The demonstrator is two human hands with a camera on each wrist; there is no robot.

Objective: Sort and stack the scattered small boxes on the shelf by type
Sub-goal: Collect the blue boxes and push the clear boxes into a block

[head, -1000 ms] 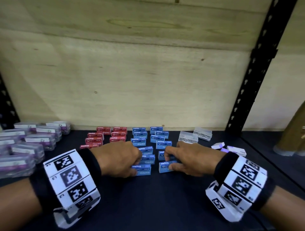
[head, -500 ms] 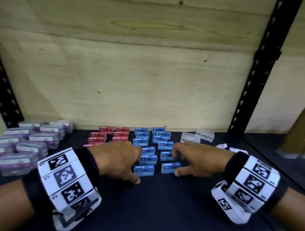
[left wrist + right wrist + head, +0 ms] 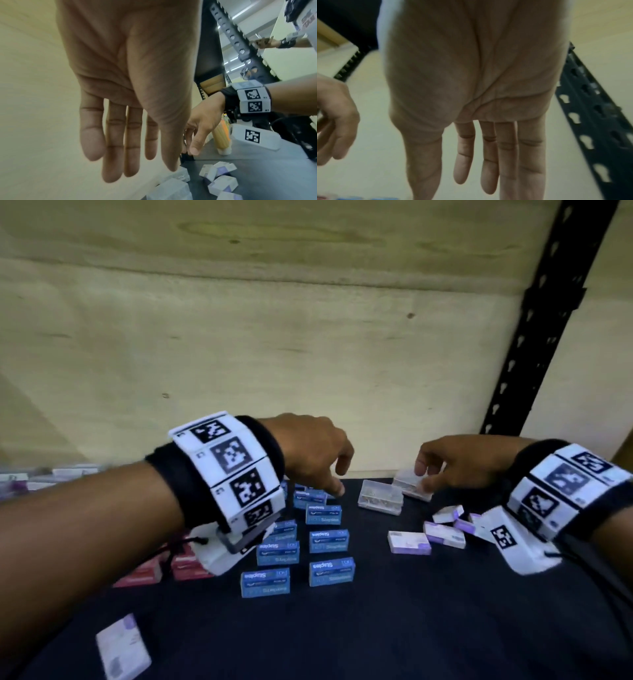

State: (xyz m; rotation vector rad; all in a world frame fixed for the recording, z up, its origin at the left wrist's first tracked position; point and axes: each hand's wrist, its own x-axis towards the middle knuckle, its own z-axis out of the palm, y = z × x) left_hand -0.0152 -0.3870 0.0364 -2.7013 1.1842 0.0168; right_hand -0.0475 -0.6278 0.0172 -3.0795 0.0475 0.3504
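Note:
Blue staple boxes stand in two rows on the dark shelf. My left hand hovers over the far blue boxes with loose fingers, holding nothing; the left wrist view shows its fingers straight. My right hand reaches down at the far clear box, its fingers straight and empty; contact cannot be told. A second clear box sits beside it. White and purple boxes lie scattered under the right wrist.
Red boxes lie partly hidden under my left wrist. Purple-lidded boxes sit at the far left. One white and purple box lies alone at the front left. A black upright stands right, with the wooden back wall behind.
Both hands let go of the front blue boxes and lifted. The left hand moved back over the far blue boxes; the right hand moved back and right to the clear boxes.

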